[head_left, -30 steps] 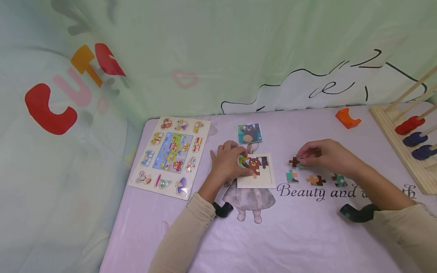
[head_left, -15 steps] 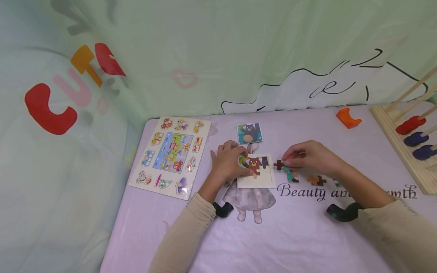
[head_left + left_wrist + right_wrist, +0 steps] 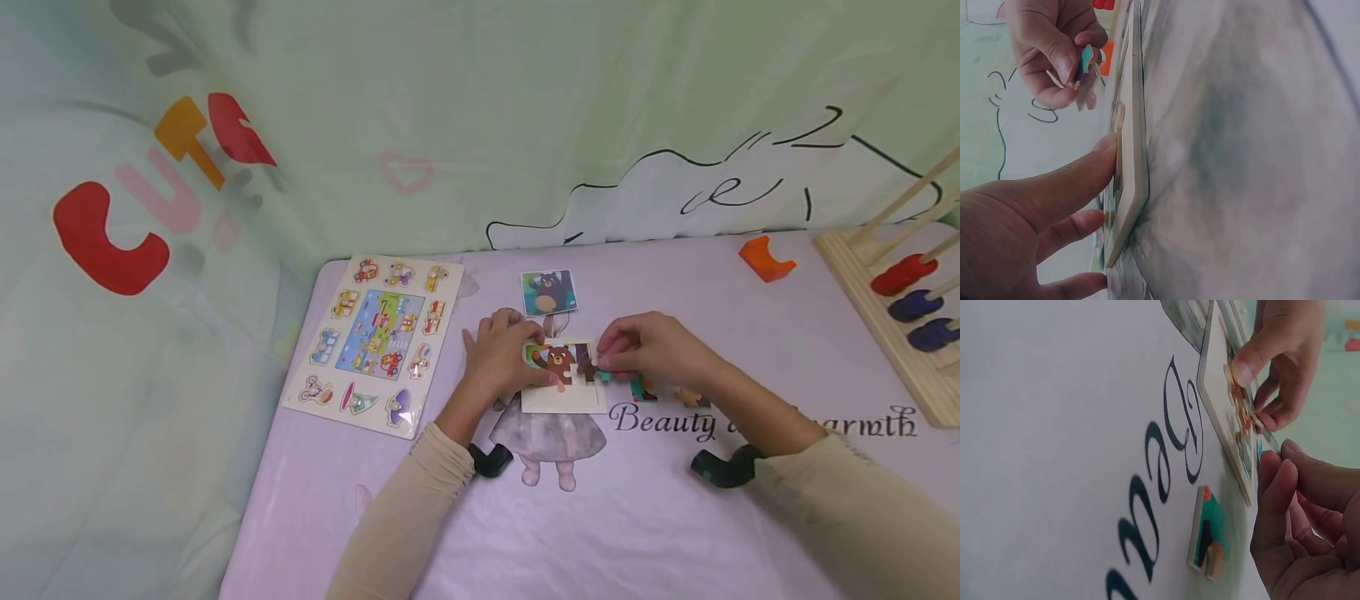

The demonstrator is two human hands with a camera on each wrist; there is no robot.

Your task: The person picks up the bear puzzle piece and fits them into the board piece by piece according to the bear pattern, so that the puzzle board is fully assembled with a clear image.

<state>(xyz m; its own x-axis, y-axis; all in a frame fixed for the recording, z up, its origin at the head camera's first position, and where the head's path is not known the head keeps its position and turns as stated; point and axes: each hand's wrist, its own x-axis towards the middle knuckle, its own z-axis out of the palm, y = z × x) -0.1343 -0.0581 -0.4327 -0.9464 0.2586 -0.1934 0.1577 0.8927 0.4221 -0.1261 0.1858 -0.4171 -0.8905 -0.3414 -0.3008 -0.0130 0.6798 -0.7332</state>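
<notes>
My left hand [image 3: 497, 354] rests on a square wooden puzzle board [image 3: 555, 406], its thumb pressing the bear pieces [image 3: 558, 358] fitted along the upper part. The left wrist view shows that thumb straight on the pieces, with other fingers near the board's edge. My right hand [image 3: 656, 348] pinches a dark brown and teal jigsaw piece [image 3: 588, 371] between thumb and fingers. That piece hangs above the right side of the board, tilted in the left wrist view. Loose jigsaw pieces [image 3: 642, 389] lie right of the board, partly hidden by the right hand and forearm.
A bear picture card [image 3: 549, 293] lies behind the board. To the left is a vehicle peg puzzle [image 3: 378, 342]. An orange block [image 3: 765, 259] and a wooden bead frame [image 3: 885, 325] stand at the right. Curtains back the cloth-covered table [image 3: 600, 533].
My right hand has moved left with the jigsaw piece, from above the loose pieces to over the board's right side. The left hand has stayed in place.
</notes>
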